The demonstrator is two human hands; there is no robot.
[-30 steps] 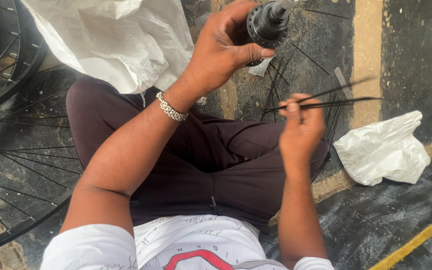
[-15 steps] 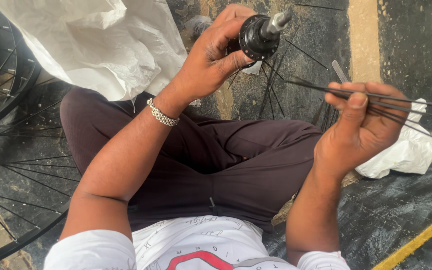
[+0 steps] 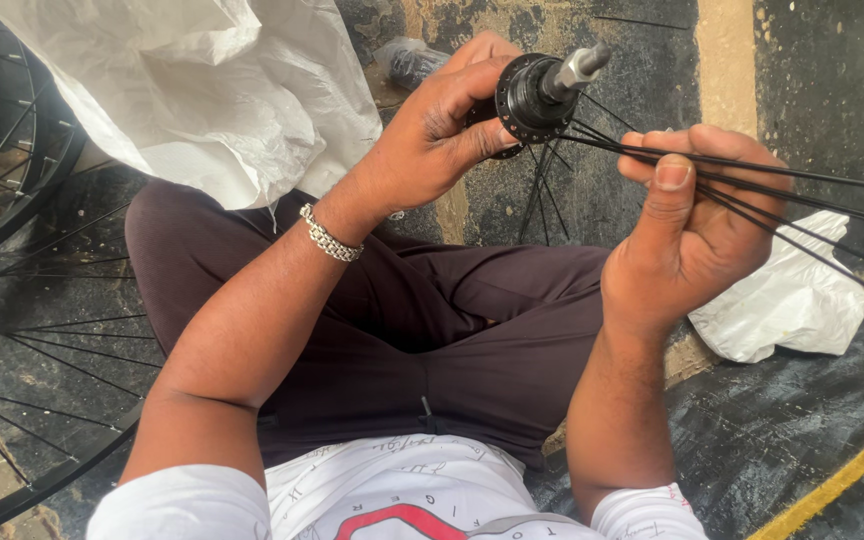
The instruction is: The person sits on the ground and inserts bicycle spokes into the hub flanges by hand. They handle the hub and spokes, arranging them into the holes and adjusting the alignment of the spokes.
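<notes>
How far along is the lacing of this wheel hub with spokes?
Early on. Done: a few black spokes already hang from the flange of the black hub. In hand: the left hand holds the hub up, while the right hand gathers the spokes in a bunch. Left: no rim is on these spokes yet; the finished wheels lie apart on the floor.

Sacks, wheels and a dark floor

A big white sack [image 3: 202, 90] lies at upper left, spoked wheels [image 3: 12, 300] at left, a small white bag [image 3: 792, 300] at right, beside a yellow floor line [image 3: 832, 485].
</notes>
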